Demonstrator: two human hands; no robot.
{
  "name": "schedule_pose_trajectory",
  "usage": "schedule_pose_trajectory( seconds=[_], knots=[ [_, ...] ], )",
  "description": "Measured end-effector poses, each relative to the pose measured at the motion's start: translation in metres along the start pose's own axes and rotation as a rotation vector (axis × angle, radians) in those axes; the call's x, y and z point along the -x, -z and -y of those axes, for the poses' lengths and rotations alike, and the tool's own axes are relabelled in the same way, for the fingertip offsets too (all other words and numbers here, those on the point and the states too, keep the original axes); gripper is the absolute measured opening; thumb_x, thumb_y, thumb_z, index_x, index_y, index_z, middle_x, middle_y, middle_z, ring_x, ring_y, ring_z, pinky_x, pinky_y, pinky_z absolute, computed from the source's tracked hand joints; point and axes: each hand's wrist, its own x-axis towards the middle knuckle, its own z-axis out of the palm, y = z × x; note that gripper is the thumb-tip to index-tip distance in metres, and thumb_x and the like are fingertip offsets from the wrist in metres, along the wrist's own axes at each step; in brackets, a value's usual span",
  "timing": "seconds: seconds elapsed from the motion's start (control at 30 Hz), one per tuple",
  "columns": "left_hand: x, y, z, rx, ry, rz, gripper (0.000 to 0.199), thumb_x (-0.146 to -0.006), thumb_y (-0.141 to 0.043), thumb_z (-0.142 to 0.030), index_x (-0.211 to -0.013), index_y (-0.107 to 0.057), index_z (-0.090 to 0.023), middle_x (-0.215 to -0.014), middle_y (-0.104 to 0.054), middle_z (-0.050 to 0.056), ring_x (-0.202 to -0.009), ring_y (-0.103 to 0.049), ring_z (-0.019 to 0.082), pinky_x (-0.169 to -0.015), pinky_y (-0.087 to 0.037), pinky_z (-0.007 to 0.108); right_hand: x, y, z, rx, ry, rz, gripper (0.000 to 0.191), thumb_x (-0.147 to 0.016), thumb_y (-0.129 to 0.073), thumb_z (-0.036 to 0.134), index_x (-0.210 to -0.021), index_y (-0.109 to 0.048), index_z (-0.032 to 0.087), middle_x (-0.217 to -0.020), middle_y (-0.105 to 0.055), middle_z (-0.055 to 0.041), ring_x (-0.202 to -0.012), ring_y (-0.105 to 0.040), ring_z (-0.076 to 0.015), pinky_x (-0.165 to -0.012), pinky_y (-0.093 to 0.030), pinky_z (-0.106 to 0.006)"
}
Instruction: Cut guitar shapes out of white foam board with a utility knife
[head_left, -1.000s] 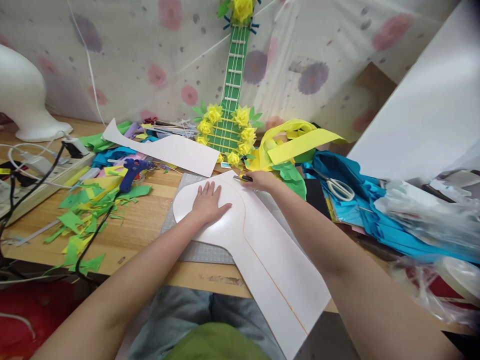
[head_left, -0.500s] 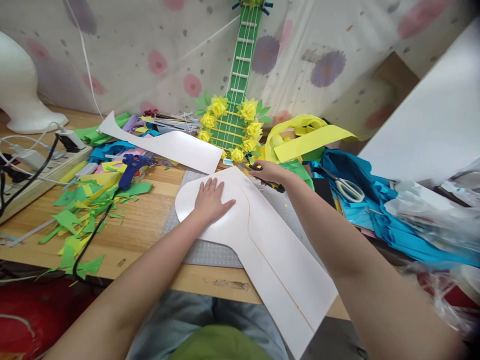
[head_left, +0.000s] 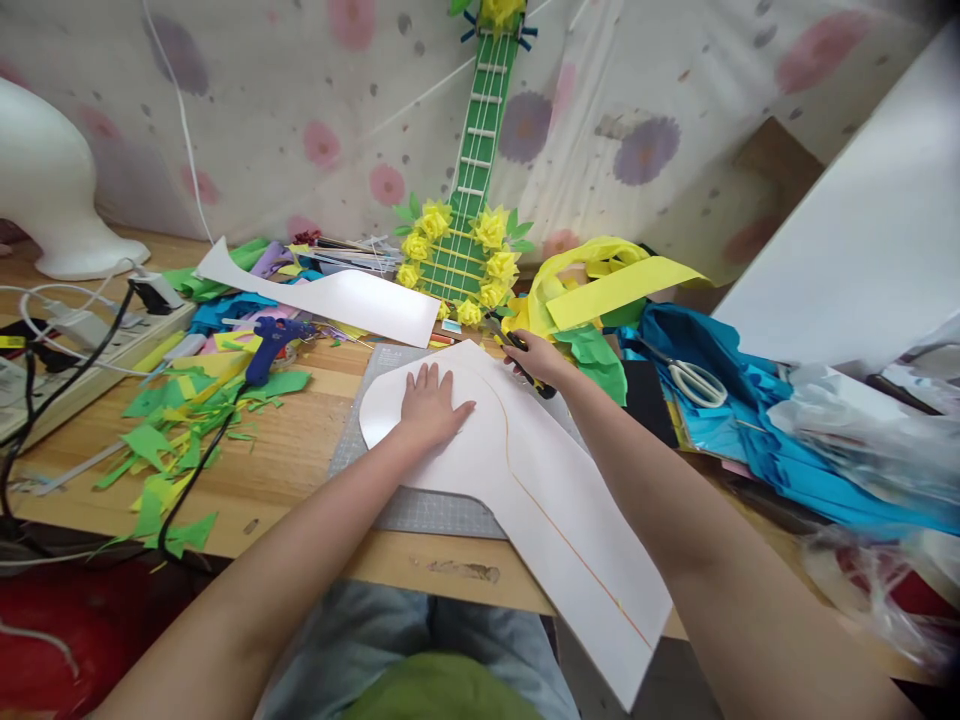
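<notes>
Over the front edge of the bench (head_left: 285, 440) juts a white board (head_left: 562, 480), its rounded end on a grey cutting mat (head_left: 442, 512), its squared end hanging past the wood. On it, 1 orange line (head_left: 562, 536) curves, then runs straight toward the hanging end. The left hand (head_left: 435, 408) lies flat on the wide part, its 4 fingers slightly apart and the thumb spread out sideways. The right hand (head_left: 534, 360) has its fingers clamped on a black-and-yellow cutter (head_left: 541, 386) near the board's far corner; whether the blade touches anything, I cannot tell.

Behind the mat, a curved white piece (head_left: 360, 300) rests over coloured scraps. At the middle of the back edge stands a green guitar model (head_left: 484, 180) ringed with yellow flowers (head_left: 491, 228); just right of it is a yellow strip (head_left: 626, 290). Toward the left end, a blue glue gun (head_left: 266, 348) lies beside green and yellow scraps (head_left: 169, 440), with a white head form (head_left: 52, 180) at the back left corner. Toward the right end, white-handled scissors (head_left: 697, 383) lie on blue material (head_left: 772, 420).
</notes>
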Motion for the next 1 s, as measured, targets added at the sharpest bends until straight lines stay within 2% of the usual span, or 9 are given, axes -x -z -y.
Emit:
schedule_pose_trajectory(
  seconds=[0.1,0.17,0.23,0.37,0.6,0.77,1.0],
  knots=[
    [0.010,0.002,-0.001,-0.015,0.005,-0.086,0.062,-0.086,-0.033,-0.054,-0.127,-0.046,-0.009,-0.133,-0.044,0.019,-0.129,-0.032,0.032,-0.108,-0.019,0.048,0.005,-0.002,0.009,0.088,0.049,0.063,0.025,-0.086,-0.045,0.035,-0.105,-0.052,0.021,-0.084,-0.068,-0.0021,-0.055,-0.057,-0.0098,-0.051,-0.042,-0.021],
    [0.012,0.000,0.002,-0.009,-0.013,-0.141,0.054,-0.088,-0.034,-0.047,-0.124,-0.048,-0.009,-0.130,-0.048,0.018,-0.127,-0.037,0.029,-0.109,-0.020,0.044,0.008,-0.005,0.019,0.211,0.094,0.099,0.029,-0.085,-0.044,0.042,-0.105,-0.055,0.023,-0.083,-0.068,-0.0012,-0.061,-0.059,-0.0123,-0.055,-0.042,-0.023],
    [0.012,-0.003,0.006,0.013,-0.038,-0.140,0.051,-0.089,-0.033,-0.042,-0.126,-0.046,-0.008,-0.135,-0.044,0.017,-0.129,-0.034,0.027,-0.109,-0.021,0.040,0.009,-0.009,0.032,0.371,0.154,0.129,0.035,-0.084,-0.045,0.049,-0.104,-0.058,0.024,-0.087,-0.068,-0.0014,-0.071,-0.061,-0.0159,-0.059,-0.041,-0.024],
    [0.009,-0.010,0.010,0.046,-0.029,-0.113,0.054,-0.090,-0.032,-0.039,-0.131,-0.039,-0.005,-0.142,-0.036,0.016,-0.134,-0.027,0.026,-0.111,-0.020,0.036,-0.001,-0.019,0.056,0.639,0.299,0.161,0.043,-0.083,-0.042,0.055,-0.110,-0.058,0.026,-0.105,-0.066,-0.0038,-0.091,-0.059,-0.0206,-0.065,-0.038,-0.026],
    [0.012,-0.008,0.007,0.036,-0.038,-0.141,0.055,-0.089,-0.034,-0.040,-0.132,-0.040,-0.006,-0.140,-0.038,0.016,-0.132,-0.029,0.025,-0.111,-0.020,0.035,-0.031,-0.039,0.083,0.859,0.523,0.235,0.047,-0.082,-0.041,0.059,-0.106,-0.060,0.024,-0.104,-0.066,-0.0061,-0.091,-0.060,-0.0223,-0.062,-0.035,-0.026],
    [0.012,-0.005,0.008,0.040,-0.016,-0.136,0.055,-0.087,-0.037,-0.042,-0.130,-0.043,-0.009,-0.139,-0.040,0.014,-0.130,-0.033,0.025,-0.109,-0.023,0.034,-0.041,-0.046,0.090,0.899,0.513,0.282,0.052,-0.081,-0.040,0.062,-0.108,-0.061,0.023,-0.105,-0.066,-0.0082,-0.092,-0.060,-0.0241,-0.063,-0.035,-0.028],
    [0.009,-0.006,0.009,0.058,0.001,-0.127,0.056,-0.085,-0.039,-0.044,-0.129,-0.044,-0.009,-0.138,-0.041,0.012,-0.128,-0.034,0.025,-0.109,-0.024,0.033,-0.039,-0.044,0.085,0.875,0.473,0.327,0.052,-0.082,-0.038,0.062,-0.107,-0.062,0.024,-0.101,-0.066,-0.0073,-0.091,-0.059,-0.0229,-0.063,-0.035,-0.027]
  ],
)
